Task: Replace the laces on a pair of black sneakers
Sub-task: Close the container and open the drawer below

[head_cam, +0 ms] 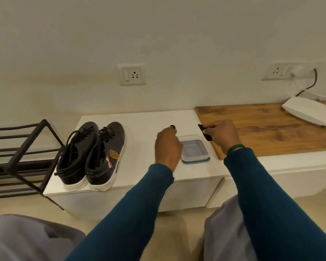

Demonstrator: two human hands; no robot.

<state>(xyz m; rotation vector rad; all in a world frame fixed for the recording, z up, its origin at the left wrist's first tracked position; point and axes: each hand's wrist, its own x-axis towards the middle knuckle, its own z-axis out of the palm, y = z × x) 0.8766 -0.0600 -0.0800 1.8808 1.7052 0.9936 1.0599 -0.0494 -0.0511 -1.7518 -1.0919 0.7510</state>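
View from the head camera. One white bench (143, 121) stands against the wall. One wooden top (271, 132) adjoins it on the right, and one black rack (26, 147) stands at its left end.

Two black sneakers (75, 157), the task's things, stand side by side on the left part of the bench, touching, toes toward the wall, both laced in black. The right one carries one tan patch (114, 154) and one red, white and blue tag (109, 161); the writing on both is too small to read.

One flat white box (309, 111) lies far right on the wooden top. One shallow clear tray (195, 148) sits on the bench between the hands.

Two wall sockets (132, 74) are visible, and one dark cable (311, 84) runs from the right one.

The left hand (167, 147), fingers curled, pinches a small dark bit (172, 126) of unclear kind just left of the tray. The right hand (222, 134), with one green wristband (234, 147), pinches one dark strip (205, 132) at the wooden top's left edge.
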